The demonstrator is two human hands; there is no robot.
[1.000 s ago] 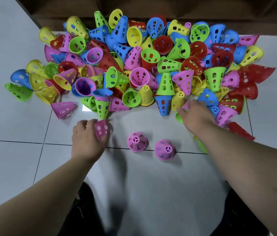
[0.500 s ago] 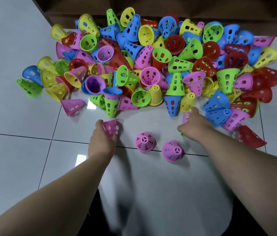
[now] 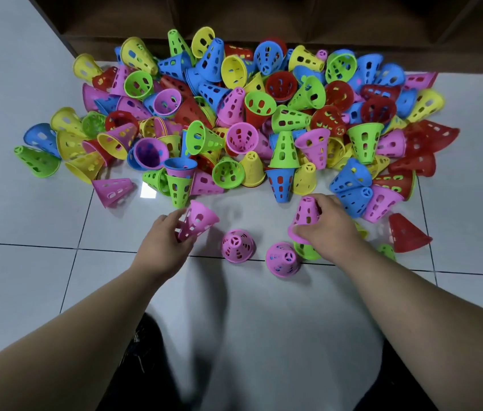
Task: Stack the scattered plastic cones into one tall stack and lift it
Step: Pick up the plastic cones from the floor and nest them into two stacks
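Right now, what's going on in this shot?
A person works at a mixed-colour cone pile on a tiled floor. The left hand grips a tilted pink cone. The right hand grips an upright pink cone. Two standing pink cones sit apart on the floor between the hands. There is no tall stack yet.

Indoor room (tiled floor, wooden shelving)

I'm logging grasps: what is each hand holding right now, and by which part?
Left hand grips a tilted pink cone near its narrow end. Right hand grips an upright pink cone around its side wall.
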